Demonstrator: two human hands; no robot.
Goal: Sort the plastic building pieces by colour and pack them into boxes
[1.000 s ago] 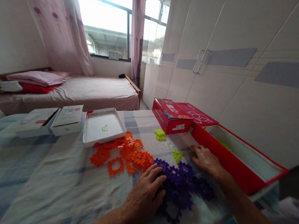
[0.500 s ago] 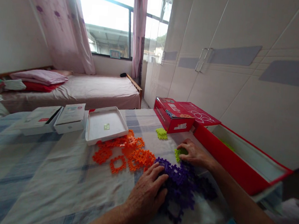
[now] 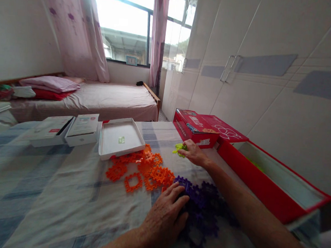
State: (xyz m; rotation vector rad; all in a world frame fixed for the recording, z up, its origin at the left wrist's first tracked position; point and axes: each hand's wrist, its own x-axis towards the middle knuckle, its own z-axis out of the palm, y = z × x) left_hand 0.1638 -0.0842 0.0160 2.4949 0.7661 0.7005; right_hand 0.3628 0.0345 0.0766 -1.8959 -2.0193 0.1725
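My right hand (image 3: 193, 152) is closed on a yellow-green interlocking toy piece (image 3: 180, 150) with notched edges, low over the cloth in front of the red box. Whether one or more green pieces are there, I cannot tell. My left hand (image 3: 167, 211) lies with fingers stretched and slightly apart at the left edge of a heap of purple interlocking pieces (image 3: 200, 216); its fingertips touch the purple ones. To the left of the heap is a pile of orange interlocking pieces (image 3: 157, 173), and a square orange frame piece (image 3: 133, 182) lies at its near side.
A shallow white box lid (image 3: 122, 137) stands behind the orange pile, with two white boxes (image 3: 82, 130) farther left. At the right are a closed red box (image 3: 194, 128) and a long open red box (image 3: 267, 179) with something green inside. A striped cloth (image 3: 61, 192) covers the table.
My right hand has moved away from beside the purple heap, forward and left, to where a green piece lay. The green piece it held there moved with it. My left hand stays put.
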